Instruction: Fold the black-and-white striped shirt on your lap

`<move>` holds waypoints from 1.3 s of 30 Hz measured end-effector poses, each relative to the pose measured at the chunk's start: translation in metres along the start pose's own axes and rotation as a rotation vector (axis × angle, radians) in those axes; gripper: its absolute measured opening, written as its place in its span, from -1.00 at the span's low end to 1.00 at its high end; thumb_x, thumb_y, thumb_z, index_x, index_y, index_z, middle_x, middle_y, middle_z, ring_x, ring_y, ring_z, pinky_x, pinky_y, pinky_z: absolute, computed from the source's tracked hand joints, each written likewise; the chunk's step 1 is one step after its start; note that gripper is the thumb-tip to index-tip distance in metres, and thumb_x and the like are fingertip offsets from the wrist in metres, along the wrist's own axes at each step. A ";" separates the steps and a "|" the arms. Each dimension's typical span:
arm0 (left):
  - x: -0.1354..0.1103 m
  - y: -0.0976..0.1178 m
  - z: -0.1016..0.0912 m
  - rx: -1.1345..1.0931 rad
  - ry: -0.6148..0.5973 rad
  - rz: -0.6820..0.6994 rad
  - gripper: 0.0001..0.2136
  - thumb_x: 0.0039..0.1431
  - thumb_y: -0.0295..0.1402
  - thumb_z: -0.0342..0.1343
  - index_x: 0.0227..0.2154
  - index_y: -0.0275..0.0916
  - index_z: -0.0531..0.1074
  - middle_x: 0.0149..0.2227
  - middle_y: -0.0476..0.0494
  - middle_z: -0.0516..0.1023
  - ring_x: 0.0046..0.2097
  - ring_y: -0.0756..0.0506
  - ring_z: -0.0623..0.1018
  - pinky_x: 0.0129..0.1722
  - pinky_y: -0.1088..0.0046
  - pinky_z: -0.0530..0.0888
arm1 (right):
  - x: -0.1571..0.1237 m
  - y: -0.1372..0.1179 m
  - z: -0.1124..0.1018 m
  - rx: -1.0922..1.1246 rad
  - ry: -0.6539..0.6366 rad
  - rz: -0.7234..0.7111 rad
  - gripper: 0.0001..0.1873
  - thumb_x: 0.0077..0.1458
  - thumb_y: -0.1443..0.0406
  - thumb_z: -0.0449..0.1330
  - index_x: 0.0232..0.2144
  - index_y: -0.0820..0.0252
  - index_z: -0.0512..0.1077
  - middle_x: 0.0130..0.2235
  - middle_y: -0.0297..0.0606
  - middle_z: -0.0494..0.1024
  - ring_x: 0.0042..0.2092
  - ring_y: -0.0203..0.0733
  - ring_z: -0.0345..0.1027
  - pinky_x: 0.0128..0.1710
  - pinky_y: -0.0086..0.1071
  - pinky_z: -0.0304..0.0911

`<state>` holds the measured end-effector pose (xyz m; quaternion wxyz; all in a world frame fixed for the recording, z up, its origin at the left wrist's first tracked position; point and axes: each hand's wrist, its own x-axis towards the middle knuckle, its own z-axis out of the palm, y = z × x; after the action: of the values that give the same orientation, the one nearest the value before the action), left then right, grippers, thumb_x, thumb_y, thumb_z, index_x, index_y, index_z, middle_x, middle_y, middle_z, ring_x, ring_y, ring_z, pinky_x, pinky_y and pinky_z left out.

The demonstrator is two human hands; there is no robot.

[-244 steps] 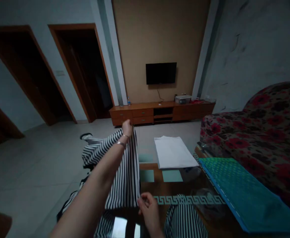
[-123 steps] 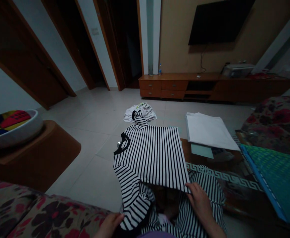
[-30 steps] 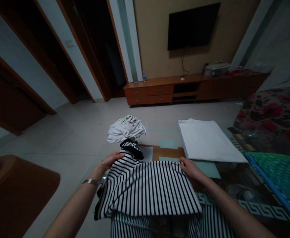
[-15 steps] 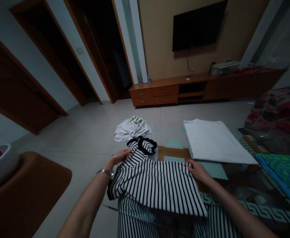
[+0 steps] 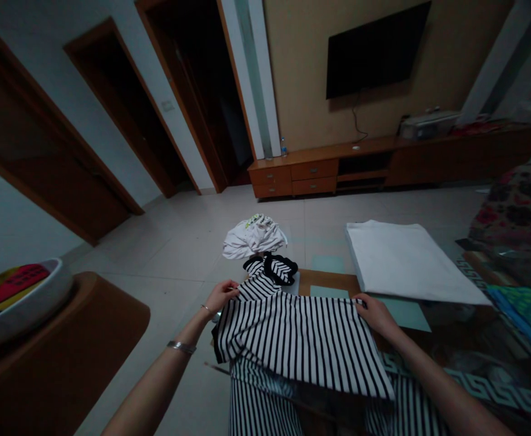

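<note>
A black-and-white striped shirt point(image 5: 306, 336) with black scalloped trim lies spread over the near part of the glass table. My left hand point(image 5: 222, 297), wearing two bracelets, is closed on the shirt's upper left edge near the ruffled sleeve point(image 5: 281, 269). At the shirt's upper right corner, my right hand point(image 5: 374, 312) pinches the fabric between thumb and fingers. The cloth is stretched between both hands. Just beyond the ruffle sits a crumpled white garment point(image 5: 253, 237) with a green-and-black print.
A white folded cloth point(image 5: 410, 260) is on the table at the right, with a green-blue textile point(image 5: 526, 321) beyond it. To my left, a white bowl point(image 5: 42, 297) with colourful cloth stands on a brown stool point(image 5: 111, 309). A TV cabinet point(image 5: 315, 172) lines the far wall.
The view has turned slightly left, bringing more of the bowl into sight. My left hand has shifted its hold slightly along the shirt's upper edge; my right hand keeps its corner.
</note>
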<state>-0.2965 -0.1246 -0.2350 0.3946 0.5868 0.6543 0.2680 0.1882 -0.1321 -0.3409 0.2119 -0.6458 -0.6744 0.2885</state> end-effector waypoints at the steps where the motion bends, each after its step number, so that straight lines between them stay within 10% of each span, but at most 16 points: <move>1: -0.004 -0.001 0.003 0.001 0.033 0.013 -0.75 -0.08 -0.14 0.08 -0.42 -0.23 0.31 -0.37 -0.02 0.43 -0.28 -0.05 0.42 -0.22 0.45 0.35 | 0.000 -0.001 0.000 0.000 0.000 0.006 -0.70 0.07 0.30 -0.01 -0.20 0.21 0.45 -0.20 -0.18 0.56 -0.16 -0.13 0.41 -0.13 -0.37 0.19; 11: -0.039 -0.026 0.016 0.255 0.203 -0.085 -0.84 -0.15 -0.27 0.15 -0.60 -0.23 0.32 -0.57 0.01 0.38 -0.42 -0.08 0.36 -0.38 0.45 0.25 | -0.007 -0.005 0.000 -0.021 0.013 0.023 -0.69 0.05 0.34 0.01 -0.18 0.22 0.45 -0.20 -0.16 0.56 -0.15 -0.13 0.42 -0.13 -0.37 0.20; 23: -0.083 -0.040 0.070 0.390 0.359 0.033 -0.84 0.08 -0.39 -0.03 -0.44 -0.18 0.46 -0.25 -0.20 0.50 -0.14 -0.18 0.45 -0.08 0.32 0.31 | -0.018 -0.018 -0.003 -0.015 0.067 0.062 -0.71 0.05 0.35 0.00 -0.23 0.15 0.46 -0.21 -0.20 0.57 -0.17 -0.13 0.43 -0.19 -0.39 0.21; 32: -0.064 -0.044 0.037 0.354 0.434 -0.008 -0.94 -0.08 -0.41 0.15 -0.47 -0.22 0.46 -0.15 -0.22 0.43 0.02 -0.24 0.33 0.04 0.25 0.24 | -0.013 -0.008 0.005 -0.059 0.050 0.058 -0.71 0.09 0.31 -0.01 -0.19 0.18 0.44 -0.19 -0.18 0.56 -0.15 -0.12 0.42 -0.17 -0.38 0.20; 39: -0.056 -0.048 0.014 0.128 0.260 -0.107 -0.78 -0.20 -0.23 0.20 -0.60 -0.26 0.33 -0.56 0.01 0.37 -0.41 -0.06 0.40 -0.36 0.45 0.33 | -0.011 0.002 -0.007 -0.028 0.041 0.077 -0.69 0.04 0.34 0.03 -0.20 0.25 0.48 -0.18 -0.15 0.57 -0.15 -0.12 0.43 -0.14 -0.37 0.22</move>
<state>-0.3113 -0.1886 -0.2704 0.2821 0.5355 0.7458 0.2783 0.1953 -0.1421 -0.3357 0.2053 -0.6801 -0.6484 0.2738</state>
